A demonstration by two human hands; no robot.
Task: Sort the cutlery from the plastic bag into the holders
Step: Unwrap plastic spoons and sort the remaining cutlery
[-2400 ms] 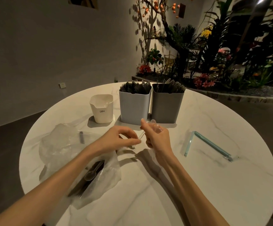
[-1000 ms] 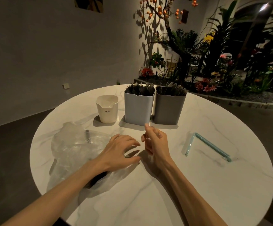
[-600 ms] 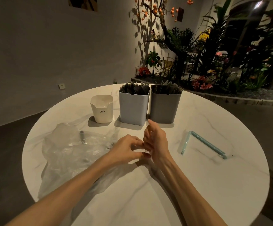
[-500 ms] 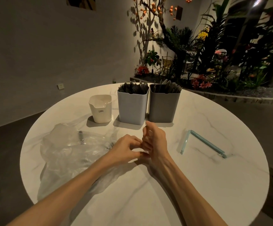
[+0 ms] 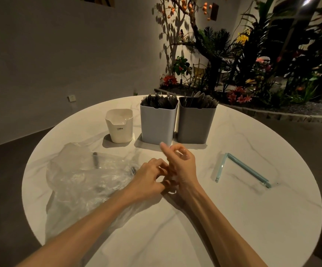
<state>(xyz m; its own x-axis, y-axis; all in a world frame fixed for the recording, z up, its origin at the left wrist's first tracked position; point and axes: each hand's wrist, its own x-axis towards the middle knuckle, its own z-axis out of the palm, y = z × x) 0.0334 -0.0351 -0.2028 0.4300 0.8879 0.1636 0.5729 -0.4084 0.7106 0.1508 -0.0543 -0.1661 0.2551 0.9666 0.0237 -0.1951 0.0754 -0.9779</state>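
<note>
My left hand (image 5: 148,177) and my right hand (image 5: 181,164) meet at the middle of the round table. The left fingers are curled against the right palm side; whether they hold anything is hidden. My right index finger points up while its other fingers curl toward the thumb. A crumpled clear plastic bag (image 5: 79,178) lies left of my hands, with a dark cutlery handle (image 5: 95,159) and another piece (image 5: 132,171) showing in it. Behind stand a light grey holder (image 5: 158,126) full of forks and a dark grey holder (image 5: 194,126) full of cutlery.
A small white cup (image 5: 119,128) marked CRBW stands left of the holders. An opened pale blue bag clip (image 5: 242,168) lies to the right on the white marble table (image 5: 252,218). Beyond the table are a wall and a planter with plants.
A second ago my left hand lay flat on the bag and my right hand was apart. The left hand has since come across to touch the right hand.
</note>
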